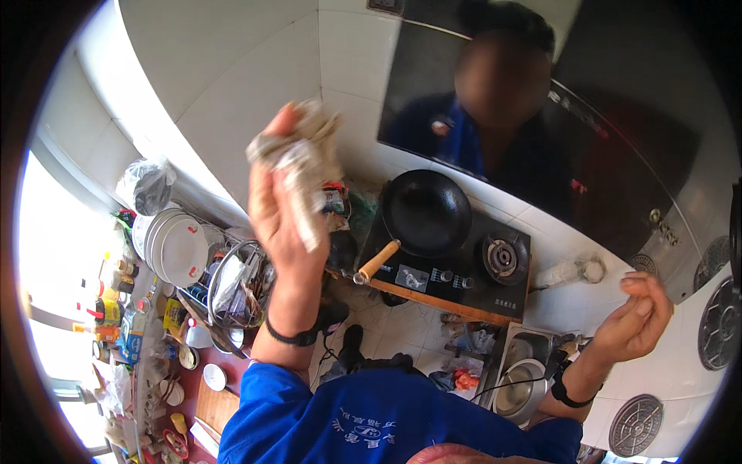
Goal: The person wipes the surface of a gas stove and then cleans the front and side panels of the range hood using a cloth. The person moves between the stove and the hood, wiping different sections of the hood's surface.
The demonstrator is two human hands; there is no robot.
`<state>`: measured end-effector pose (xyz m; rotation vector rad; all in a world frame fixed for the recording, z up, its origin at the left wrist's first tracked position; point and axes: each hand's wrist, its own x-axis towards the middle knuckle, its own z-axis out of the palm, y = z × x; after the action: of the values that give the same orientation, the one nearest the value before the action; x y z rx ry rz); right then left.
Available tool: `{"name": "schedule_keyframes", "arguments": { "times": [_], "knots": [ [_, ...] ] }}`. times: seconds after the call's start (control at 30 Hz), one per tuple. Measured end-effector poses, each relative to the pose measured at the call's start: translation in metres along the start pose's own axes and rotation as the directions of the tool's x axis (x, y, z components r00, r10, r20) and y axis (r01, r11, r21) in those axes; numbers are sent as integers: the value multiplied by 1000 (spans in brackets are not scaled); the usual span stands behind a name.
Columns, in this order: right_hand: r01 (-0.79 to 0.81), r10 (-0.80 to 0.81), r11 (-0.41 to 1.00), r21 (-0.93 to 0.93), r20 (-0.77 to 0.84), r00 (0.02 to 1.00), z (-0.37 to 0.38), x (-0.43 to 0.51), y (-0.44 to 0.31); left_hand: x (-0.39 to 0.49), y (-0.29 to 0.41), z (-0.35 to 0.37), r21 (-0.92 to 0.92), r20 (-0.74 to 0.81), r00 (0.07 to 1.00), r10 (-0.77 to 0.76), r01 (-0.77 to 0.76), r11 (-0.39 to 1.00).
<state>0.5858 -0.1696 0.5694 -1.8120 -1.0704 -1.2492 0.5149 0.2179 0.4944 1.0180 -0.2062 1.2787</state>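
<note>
My left hand (285, 197) is raised on the left side and grips a crumpled off-white cloth (310, 156), blurred at its edges. Behind the cloth is the pale tiled wall (232, 87). On the right, my right hand (632, 319) is lifted with loosely bent fingers and nothing visible in it. It is nearest to the lower corner of a dark glossy range hood (603, 191), whose panel reflects a person. Below the hood, a black wok (428, 211) with a wooden handle (379, 260) sits on a black gas hob (417, 272).
A bare burner (503, 258) is right of the wok. A sink (524, 342) with a metal pot (516, 391) lies below my right arm. Plates (182, 249), a dish rack (237, 290), bottles (110, 313) and a cutting board (214, 400) crowd the left side.
</note>
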Motion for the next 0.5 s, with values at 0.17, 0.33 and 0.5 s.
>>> {"name": "schedule_keyframes", "arguments": {
  "times": [0.17,0.33,0.5],
  "knots": [
    [-125,90,946,-299,-128,988,16,19,21,39,-38,26,-99,151,978,-147,163,982],
    [-309,273,927,-212,-185,944,30,19,31,43,-58,38,-160,268,951,-153,201,967],
    [-262,212,904,-337,-177,961,37,21,28,18,-48,16,57,385,918,-94,78,995]
  ]
}}
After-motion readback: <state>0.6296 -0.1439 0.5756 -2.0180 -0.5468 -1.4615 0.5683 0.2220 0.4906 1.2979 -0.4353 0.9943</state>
